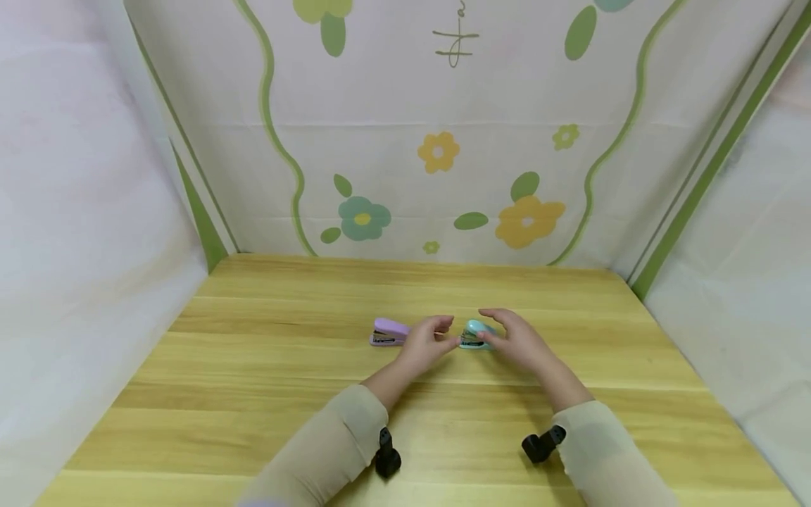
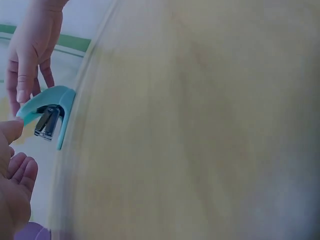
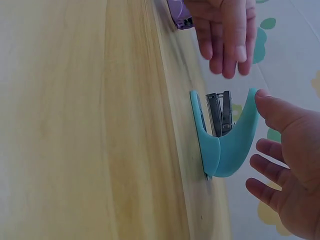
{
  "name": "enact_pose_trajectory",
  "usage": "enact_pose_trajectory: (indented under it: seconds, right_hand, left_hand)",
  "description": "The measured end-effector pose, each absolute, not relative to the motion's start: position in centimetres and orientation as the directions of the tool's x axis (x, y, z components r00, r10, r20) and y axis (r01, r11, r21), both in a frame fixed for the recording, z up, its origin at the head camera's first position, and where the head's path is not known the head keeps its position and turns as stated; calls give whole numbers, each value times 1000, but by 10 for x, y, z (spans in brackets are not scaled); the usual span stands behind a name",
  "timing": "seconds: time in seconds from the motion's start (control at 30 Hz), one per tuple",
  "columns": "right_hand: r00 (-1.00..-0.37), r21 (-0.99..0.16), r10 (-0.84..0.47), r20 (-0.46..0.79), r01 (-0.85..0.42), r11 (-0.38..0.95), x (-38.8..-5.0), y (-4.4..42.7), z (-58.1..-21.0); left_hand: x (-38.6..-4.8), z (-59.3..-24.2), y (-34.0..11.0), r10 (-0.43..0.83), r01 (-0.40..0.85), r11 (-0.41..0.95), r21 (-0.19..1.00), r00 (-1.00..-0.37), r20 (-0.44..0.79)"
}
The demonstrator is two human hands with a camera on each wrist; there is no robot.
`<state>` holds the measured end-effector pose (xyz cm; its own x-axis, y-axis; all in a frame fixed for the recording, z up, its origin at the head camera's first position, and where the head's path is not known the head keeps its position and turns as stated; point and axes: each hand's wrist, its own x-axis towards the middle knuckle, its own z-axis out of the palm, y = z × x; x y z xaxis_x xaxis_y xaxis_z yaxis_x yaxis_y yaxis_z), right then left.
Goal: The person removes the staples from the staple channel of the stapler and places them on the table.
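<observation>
While left hand (image 1: 426, 345) and right hand (image 1: 518, 342) have relaxed, ungripping fingers (image 3: 270, 169), the curved teal stapler (image 3: 232, 152) gapes around dark metal (image 3: 215, 115).

1. Teal stapler (image 3: 240, 145): smooth moulded plastic, with a soft sheen along its curved arm.
2. Its magazine (image 3: 226, 110): bare metal, hard-edged and shiny.
3. Purple stapler (image 1: 391, 327): smooth plastic with metal inside; partly hidden here, it is perhaps lightly glossy.
4. Table (image 1: 253, 408): streaked wood grain on a smooth surface, with a low satin sheen.
5. Backdrop (image 1: 380, 91): thin matt cloth, printed with flowers and crossed by faint fold creases.
6. Side cloth (image 1: 82, 211): matt fabric, softly rippled.
7. Sleeves (image 1: 338, 436): soft matt cloth, lightly creased.
8. Wrist cameras (image 1: 388, 461): dark, smooth plastic.
</observation>
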<state>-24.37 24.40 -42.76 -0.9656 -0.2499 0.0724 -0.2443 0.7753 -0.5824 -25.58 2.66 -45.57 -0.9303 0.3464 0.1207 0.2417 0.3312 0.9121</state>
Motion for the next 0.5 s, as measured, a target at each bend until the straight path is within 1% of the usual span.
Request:
enact_pose_trajectory:
  seconds: [0.23,0.5]
  right_hand:
    - [-962,-588,-269,40,-240,772,-246,239,-425]
    - [-965,-599,-261,6,-212,772,-248,234,-426]
  left_hand:
    - [-263,-462,41,322,216,396,893,-943,86]
    - [-265,-473,51,269,184,430,884,-961,69]
